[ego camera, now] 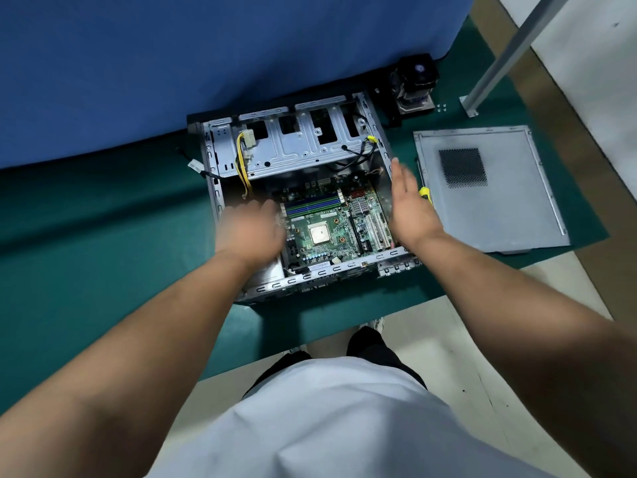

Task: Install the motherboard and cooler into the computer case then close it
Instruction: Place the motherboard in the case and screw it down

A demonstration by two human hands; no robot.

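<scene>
Item: computer case (pixel 220 188), side open, laid flat on a green mat (pixel 103 236). The motherboard (pixel 331 222) is seen lying inside on the case floor, its bare processor (pixel 319 233) uncovered; whether it is screwed down cannot be told.

Hands: the right hand (pixel 412 205) is held released, fingers straight, at the case's right wall, nothing grasped. The left hand (pixel 250 229) is blurred over the board's left edge; its state cannot be told.

Step in hand, as judged: seating the board. It is best nudged by its edges until the rear ports meet the back panel and the holes sit over the standoffs; the loose yellow cables (pixel 241 163) are best kept from under it.

Pending items: cooler (pixel 415 86), stood well apart beyond the case's far right corner; side panel (pixel 489 215), laid flat to the right; yellow-handled screwdriver (pixel 425 194), between case and panel.

Surroundings: blue partition (pixel 206 56) behind the mat; pale floor (pixel 482 357); metal post (pixel 510 53) at upper right.
</scene>
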